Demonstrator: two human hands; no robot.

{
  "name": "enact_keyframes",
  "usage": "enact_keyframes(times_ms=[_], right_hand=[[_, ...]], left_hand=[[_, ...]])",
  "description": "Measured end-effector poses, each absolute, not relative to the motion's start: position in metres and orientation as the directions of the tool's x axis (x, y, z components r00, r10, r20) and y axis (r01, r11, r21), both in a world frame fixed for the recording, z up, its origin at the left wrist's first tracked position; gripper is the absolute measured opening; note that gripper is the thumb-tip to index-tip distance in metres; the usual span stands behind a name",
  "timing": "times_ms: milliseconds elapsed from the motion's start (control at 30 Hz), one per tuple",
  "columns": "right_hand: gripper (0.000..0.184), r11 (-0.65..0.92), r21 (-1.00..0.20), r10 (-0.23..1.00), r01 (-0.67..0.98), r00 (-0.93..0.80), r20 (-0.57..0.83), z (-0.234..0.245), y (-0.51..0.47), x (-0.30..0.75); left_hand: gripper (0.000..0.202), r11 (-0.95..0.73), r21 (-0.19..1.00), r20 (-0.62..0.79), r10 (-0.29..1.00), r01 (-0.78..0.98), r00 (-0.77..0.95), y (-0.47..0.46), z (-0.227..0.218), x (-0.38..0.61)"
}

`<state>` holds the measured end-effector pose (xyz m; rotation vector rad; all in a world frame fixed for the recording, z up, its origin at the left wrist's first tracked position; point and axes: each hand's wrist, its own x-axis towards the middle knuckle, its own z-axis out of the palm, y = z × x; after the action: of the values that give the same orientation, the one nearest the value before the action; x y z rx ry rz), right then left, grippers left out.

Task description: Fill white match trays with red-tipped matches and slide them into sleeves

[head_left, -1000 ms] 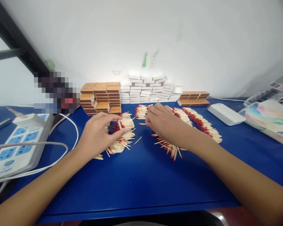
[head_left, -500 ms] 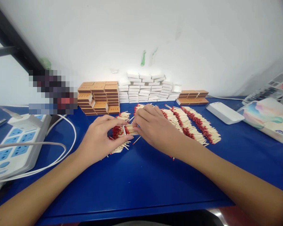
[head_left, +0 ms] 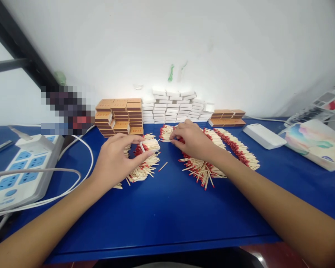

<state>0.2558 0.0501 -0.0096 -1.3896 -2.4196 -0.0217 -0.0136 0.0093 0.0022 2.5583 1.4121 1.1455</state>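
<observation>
My left hand grips a small white matchbox tray between thumb and fingers. Matches lie inside the tray, their red heads toward my palm. Beneath it spreads a loose heap of matches, partly hidden by the hand. Over the middle piles, my right hand has its fingers bent together, the tips at the edge of a small bundle of matches. Whether anything is pinched there cannot be made out. A single match lies on the blue table between the hands.
Rows of matches lie to the right. Behind stand stacked brown matchboxes, white trays and more brown boxes. A power strip with white cables sits left; a white block and a colourful packet sit right.
My right hand has moved right, away from the tray, to the middle match piles. The tray in my left hand has tipped, so its filled inside now faces me.
</observation>
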Motion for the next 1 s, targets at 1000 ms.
enact_keyframes(times_ms=[1000], right_hand=[[0.02,0.671,-0.063,0.68,0.739,-0.579,0.451,0.016,0.001,0.221]], left_hand=[[0.036,-0.693,0.291,0.612,0.665,0.66,0.428,0.006,-0.005,-0.009]])
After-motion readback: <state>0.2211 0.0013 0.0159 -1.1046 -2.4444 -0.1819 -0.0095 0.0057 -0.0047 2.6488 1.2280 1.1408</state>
